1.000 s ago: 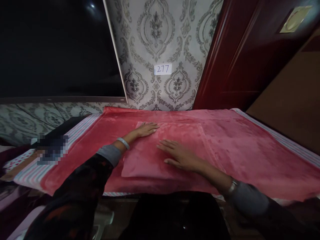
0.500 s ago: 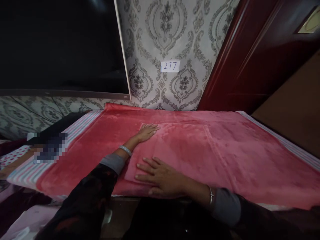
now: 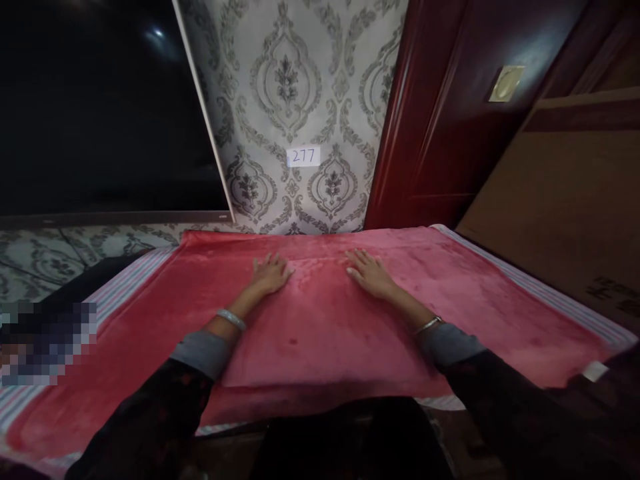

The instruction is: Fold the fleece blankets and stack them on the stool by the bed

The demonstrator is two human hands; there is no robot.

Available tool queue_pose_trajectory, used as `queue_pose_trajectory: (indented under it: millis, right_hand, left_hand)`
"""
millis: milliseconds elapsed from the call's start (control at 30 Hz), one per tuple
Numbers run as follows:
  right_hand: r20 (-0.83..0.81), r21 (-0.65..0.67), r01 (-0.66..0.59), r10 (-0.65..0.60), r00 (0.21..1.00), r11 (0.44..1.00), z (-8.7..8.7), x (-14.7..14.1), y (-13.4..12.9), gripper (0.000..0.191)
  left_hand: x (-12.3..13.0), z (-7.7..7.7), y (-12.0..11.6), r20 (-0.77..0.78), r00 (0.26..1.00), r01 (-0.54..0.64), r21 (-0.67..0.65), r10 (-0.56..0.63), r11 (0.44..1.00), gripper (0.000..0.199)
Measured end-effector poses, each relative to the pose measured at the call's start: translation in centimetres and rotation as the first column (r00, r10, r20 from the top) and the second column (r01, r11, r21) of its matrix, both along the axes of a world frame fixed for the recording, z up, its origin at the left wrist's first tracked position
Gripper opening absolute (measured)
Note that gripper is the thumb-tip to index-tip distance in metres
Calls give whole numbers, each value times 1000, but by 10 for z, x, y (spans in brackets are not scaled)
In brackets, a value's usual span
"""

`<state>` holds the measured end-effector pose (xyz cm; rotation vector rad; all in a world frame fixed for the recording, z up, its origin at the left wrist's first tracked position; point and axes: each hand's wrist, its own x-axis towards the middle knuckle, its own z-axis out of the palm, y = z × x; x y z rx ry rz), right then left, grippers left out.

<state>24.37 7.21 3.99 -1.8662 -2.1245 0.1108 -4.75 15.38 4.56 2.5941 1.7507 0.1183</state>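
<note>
A rectangular pink plush cloth [image 3: 330, 340] lies flat, its near edge running across just in front of my body. Beneath it spreads a larger red-pink plush blanket [image 3: 165, 300] with striped side borders. My left hand [image 3: 271, 273] rests palm down, fingers spread, at the cloth's far left corner. At its far right corner my right hand [image 3: 371, 275] also lies flat with fingers stretched out. Neither hand grips anything. Where the cloth's side edges run under my forearms, they are partly hidden.
A large black television [image 3: 110, 113] hangs at the left. Behind the blanket stands a patterned wall with a paper label [image 3: 303, 157] reading 277. To the right are a dark red door [image 3: 425, 133] and a brown cardboard box [image 3: 560, 207]. A blurred-out item [image 3: 50, 343] sits at left.
My right hand has moved from the cloth's near left part to its far right corner. My left hand stays at the far left corner. The view has shifted right.
</note>
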Motion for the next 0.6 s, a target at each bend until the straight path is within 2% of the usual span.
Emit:
queue_pose_trajectory:
  millis: [67,167,267,433,600]
  right_hand:
    - [64,-32,99,-96,993,995,-14,14,12,56]
    - [103,-6,100,-99,990,995,-40,20,15,54]
    - [87,57,99,-104,991,993,-58,22,14,53]
    - [-31,147,220,-218,975,964,-66,29,15,55]
    - [-208,141,437,-405,890,888,-64,35,12,62]
  left_hand:
    - [7,-11,-5,-7,1000,18,31,-17,999,59]
    - [10,-26,-7,-7,1000,-28,48,29,998,59]
    - [4,-30,-1,39,990,-138,31,137,990,58]
    - [-10,-26,5,221,936,-283,18,272,959,50]
    - [-17,-20,-3,290,923,-258,-26,254,966,42]
